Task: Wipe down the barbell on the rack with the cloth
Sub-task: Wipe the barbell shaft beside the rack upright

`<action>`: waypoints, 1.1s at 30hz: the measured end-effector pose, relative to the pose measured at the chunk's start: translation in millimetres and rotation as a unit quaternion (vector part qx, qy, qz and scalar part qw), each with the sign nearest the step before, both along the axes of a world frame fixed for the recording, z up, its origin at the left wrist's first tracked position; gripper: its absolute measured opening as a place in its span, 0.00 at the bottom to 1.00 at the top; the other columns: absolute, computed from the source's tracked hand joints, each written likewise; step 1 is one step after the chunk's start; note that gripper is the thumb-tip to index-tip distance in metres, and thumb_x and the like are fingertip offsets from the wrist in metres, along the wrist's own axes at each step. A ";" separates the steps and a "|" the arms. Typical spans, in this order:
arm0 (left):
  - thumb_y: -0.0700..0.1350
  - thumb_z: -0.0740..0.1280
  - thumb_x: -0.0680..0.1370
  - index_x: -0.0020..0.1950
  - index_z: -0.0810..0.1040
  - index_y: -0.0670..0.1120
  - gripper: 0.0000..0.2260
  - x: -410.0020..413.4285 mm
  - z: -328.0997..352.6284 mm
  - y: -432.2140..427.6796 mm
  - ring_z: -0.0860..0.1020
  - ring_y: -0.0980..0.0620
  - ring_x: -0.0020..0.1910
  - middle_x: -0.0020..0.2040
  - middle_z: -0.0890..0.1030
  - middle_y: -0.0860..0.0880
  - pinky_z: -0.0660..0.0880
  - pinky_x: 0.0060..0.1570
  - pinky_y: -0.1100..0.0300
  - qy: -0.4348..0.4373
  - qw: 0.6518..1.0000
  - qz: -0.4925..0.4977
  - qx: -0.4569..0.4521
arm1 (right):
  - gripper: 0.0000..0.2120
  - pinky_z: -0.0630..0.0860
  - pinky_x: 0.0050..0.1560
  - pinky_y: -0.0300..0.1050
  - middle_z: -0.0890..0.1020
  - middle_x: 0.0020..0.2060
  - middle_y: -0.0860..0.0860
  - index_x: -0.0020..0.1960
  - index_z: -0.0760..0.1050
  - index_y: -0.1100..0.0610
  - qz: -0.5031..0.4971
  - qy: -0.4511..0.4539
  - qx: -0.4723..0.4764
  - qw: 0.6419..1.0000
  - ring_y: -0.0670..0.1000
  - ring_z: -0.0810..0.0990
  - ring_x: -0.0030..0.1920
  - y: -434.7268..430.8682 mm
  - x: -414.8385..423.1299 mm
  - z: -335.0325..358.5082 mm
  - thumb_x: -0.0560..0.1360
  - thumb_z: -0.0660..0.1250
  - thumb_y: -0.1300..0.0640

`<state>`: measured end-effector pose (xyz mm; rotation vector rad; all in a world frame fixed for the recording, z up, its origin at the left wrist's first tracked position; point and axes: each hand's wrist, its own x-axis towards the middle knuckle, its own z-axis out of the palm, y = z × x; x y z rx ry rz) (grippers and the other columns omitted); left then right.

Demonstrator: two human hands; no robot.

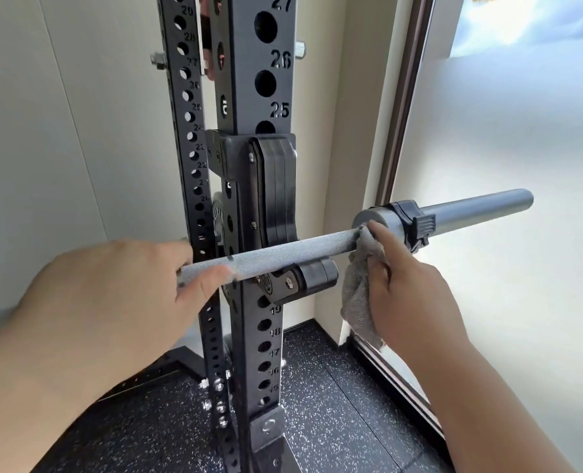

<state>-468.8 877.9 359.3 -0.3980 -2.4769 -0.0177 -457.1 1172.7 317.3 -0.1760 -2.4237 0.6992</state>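
Observation:
A grey knurled barbell [283, 249] lies across the black J-hook [303, 278] of the rack upright [259, 90]. Its smooth sleeve [477, 206] points right, with a black collar clamp [416, 221] on it. My left hand [123, 285] is wrapped around the shaft left of the hook. My right hand [406, 291] holds a grey cloth [358, 295] and presses its top against the shaft where it meets the sleeve shoulder. Most of the cloth hangs down under the bar.
A second perforated black upright [187, 107] stands behind on the left. The speckled black rubber floor [334, 414] lies below. A white wall and a frosted glass panel with a brown frame [402, 107] close in the right side.

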 end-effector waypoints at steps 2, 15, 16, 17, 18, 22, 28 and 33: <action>0.77 0.36 0.73 0.32 0.75 0.50 0.40 -7.3 12.9 -12.6 0.71 0.56 0.19 0.19 0.70 0.53 0.73 0.26 0.56 -0.104 0.994 0.031 0.014 | 0.22 0.76 0.40 0.53 0.82 0.40 0.54 0.74 0.63 0.35 -0.012 0.019 0.004 1.000 0.61 0.78 0.40 -2.4 0.6 -4.3 0.82 0.57 0.51; 0.74 0.56 0.76 0.29 0.59 0.51 0.30 -46.7 -36.8 -38.5 0.61 0.53 0.20 0.22 0.59 0.53 0.59 0.26 0.62 0.013 0.998 -0.050 0.040 | 0.22 0.79 0.44 0.53 0.84 0.46 0.55 0.77 0.64 0.35 0.003 -0.001 0.031 1.000 0.60 0.79 0.43 -6.1 -0.2 -1.9 0.84 0.56 0.49; 0.76 0.55 0.76 0.29 0.57 0.51 0.31 -48.5 -37.6 -37.1 0.59 0.52 0.20 0.22 0.59 0.50 0.58 0.27 0.62 0.035 0.996 -0.072 0.049 | 0.22 0.78 0.43 0.51 0.84 0.45 0.55 0.77 0.64 0.34 -0.011 -0.006 0.026 1.000 0.59 0.78 0.42 -0.7 -2.4 -0.4 0.84 0.56 0.48; 0.76 0.54 0.76 0.30 0.55 0.51 0.31 -45.2 -35.2 -34.4 0.58 0.52 0.21 0.21 0.60 0.46 0.58 0.27 0.61 0.049 0.993 -0.082 0.062 | 0.22 0.77 0.42 0.51 0.84 0.45 0.56 0.77 0.64 0.34 -0.018 -0.008 0.022 1.000 0.59 0.77 0.41 1.1 -4.3 1.0 0.84 0.56 0.48; 0.77 0.53 0.75 0.31 0.54 0.52 0.31 -46.9 -38.0 -35.8 0.59 0.52 0.21 0.21 0.61 0.44 0.61 0.27 0.60 0.067 0.992 -0.086 0.070 | 0.23 0.77 0.43 0.50 0.84 0.45 0.55 0.78 0.64 0.35 -0.014 -0.007 0.020 1.000 0.58 0.77 0.41 -1.4 -5.5 1.8 0.85 0.57 0.49; 0.78 0.53 0.74 0.33 0.55 0.55 0.28 -36.1 -37.0 -36.2 0.67 0.47 0.22 0.24 0.61 0.49 0.72 0.26 0.49 0.057 0.996 -0.055 0.042 | 0.22 0.80 0.46 0.52 0.87 0.50 0.51 0.77 0.66 0.35 0.051 0.014 0.006 0.999 0.56 0.82 0.46 -23.0 5.9 -1.9 0.85 0.59 0.50; 0.77 0.51 0.76 0.34 0.61 0.50 0.31 -13.2 -25.4 -29.4 0.68 0.49 0.22 0.24 0.64 0.50 0.74 0.27 0.51 0.052 0.998 -0.010 0.015 | 0.20 0.79 0.49 0.52 0.86 0.52 0.54 0.75 0.67 0.34 -0.005 -0.009 0.008 1.000 0.60 0.81 0.50 -9.0 -9.5 11.4 0.84 0.57 0.47; 0.76 0.53 0.76 0.34 0.60 0.50 0.30 -10.0 -25.0 -28.6 0.67 0.48 0.23 0.25 0.62 0.51 0.73 0.28 0.50 0.048 0.999 -0.005 0.013 | 0.20 0.80 0.49 0.53 0.86 0.53 0.51 0.75 0.65 0.31 0.009 -0.017 0.021 1.000 0.59 0.82 0.51 -8.6 0.8 9.4 0.84 0.56 0.44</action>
